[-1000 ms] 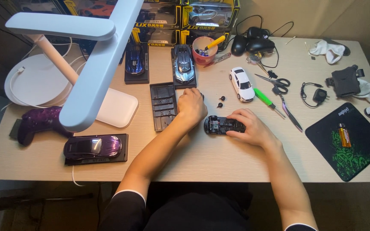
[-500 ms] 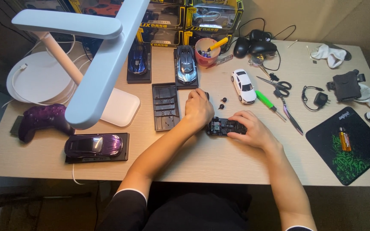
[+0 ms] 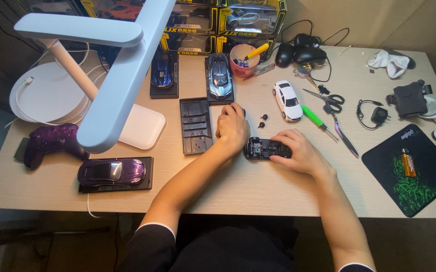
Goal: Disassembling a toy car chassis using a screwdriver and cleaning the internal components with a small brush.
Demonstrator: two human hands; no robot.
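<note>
Black upturned toy car chassis (image 3: 267, 148) lies mid-desk on the pale wooden desk (image 3: 258, 191), gripped at its right end by the right hand (image 3: 298, 152); the left hand (image 3: 233, 127) rests curled beside its left end, by a dark plastic base tray (image 3: 196, 125).

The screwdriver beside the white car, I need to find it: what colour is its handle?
Green handle, clearest in the head view.

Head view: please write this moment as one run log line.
left hand: beside black plastic tray | right hand: on upturned black toy car chassis

A white desk lamp (image 3: 102, 75), purple game controller (image 3: 52, 143), scissors (image 3: 326, 98), and black mouse pad (image 3: 409, 171) lie about.
</note>
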